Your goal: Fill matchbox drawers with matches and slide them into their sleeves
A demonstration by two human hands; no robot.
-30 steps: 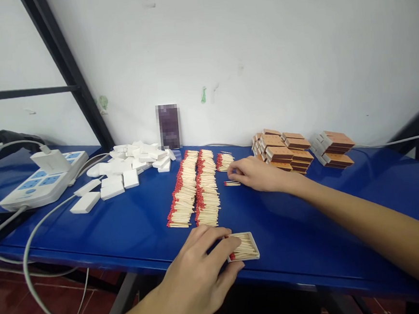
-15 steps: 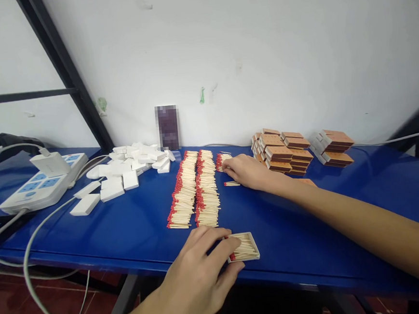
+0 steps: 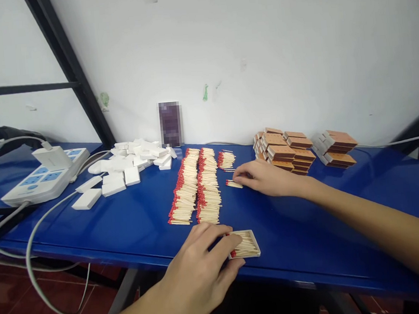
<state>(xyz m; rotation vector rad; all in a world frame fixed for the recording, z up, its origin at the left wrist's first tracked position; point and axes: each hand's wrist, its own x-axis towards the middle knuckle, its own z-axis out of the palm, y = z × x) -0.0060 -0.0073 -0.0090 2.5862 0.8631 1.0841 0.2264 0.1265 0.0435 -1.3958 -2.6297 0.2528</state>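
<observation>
My left hand grips a small white matchbox tray near the front edge of the blue table. Red-tipped matches fill that tray, and my fingers cover its left end. Over the table, my right hand has its thumb and fingers closed at the right end of a few loose matches; the exact contact is partly hidden. Just behind them lies a small pile of matches. Two long rows of matches, a left row and a right row, run front to back.
White tray boxes are heaped at the back left. Orange-brown matchboxes are stacked at the back right, with a smaller stack beside them. A power strip with cables sits at left. A blurred dark rectangular object leans on the wall.
My right hand has moved from the small match pile toward me, onto the few loose matches in front of it. My left hand stays on the tray. The view has shifted slightly.
</observation>
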